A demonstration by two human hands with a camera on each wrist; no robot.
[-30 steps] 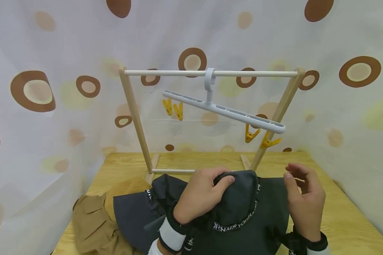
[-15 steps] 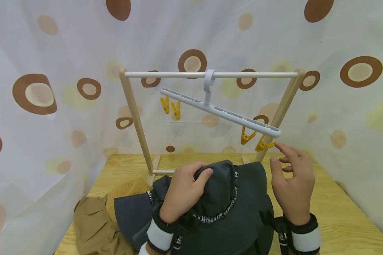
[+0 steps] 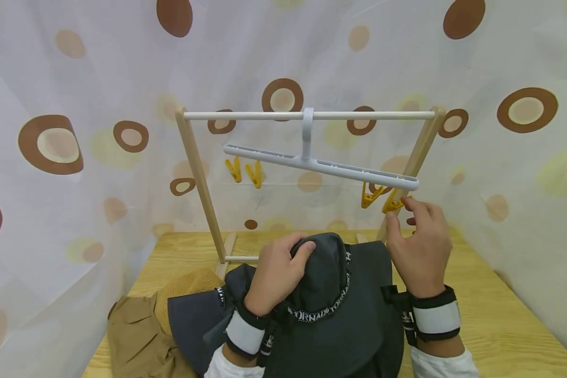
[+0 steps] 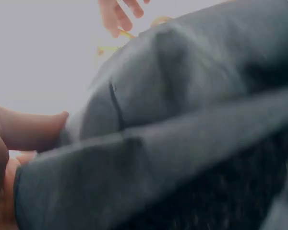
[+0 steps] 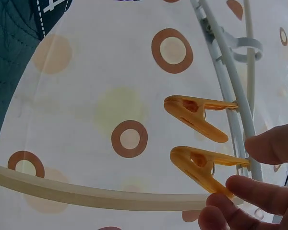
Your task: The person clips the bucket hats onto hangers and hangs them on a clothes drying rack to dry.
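Observation:
My left hand (image 3: 277,273) grips the crown of a dark hat (image 3: 340,336) with a band of white lettering, thumb on the near side. In the left wrist view the hat's dark cloth (image 4: 149,96) fills most of the picture. My right hand (image 3: 420,247) is raised at the outer right yellow clip (image 3: 391,203), below the end of a white hanger (image 3: 331,167). Seen from the right wrist, a fingertip touches the lower arm of this clip (image 5: 199,167), with the thumb near the hanger bar. A second yellow clip (image 5: 197,112) hangs beside it.
The hanger hooks over the white rail of a wooden rack (image 3: 193,157) and tilts lower on the right. Two more yellow clips (image 3: 244,173) hang on its left half. Tan cloth (image 3: 137,336), a mustard knit (image 3: 189,286) and navy cloth (image 3: 196,320) lie left on the table (image 3: 491,310).
My right hand has moved up and left to the outer right clip. The left hand has shifted left with the hat. The hanger has swung and its tilt has eased.

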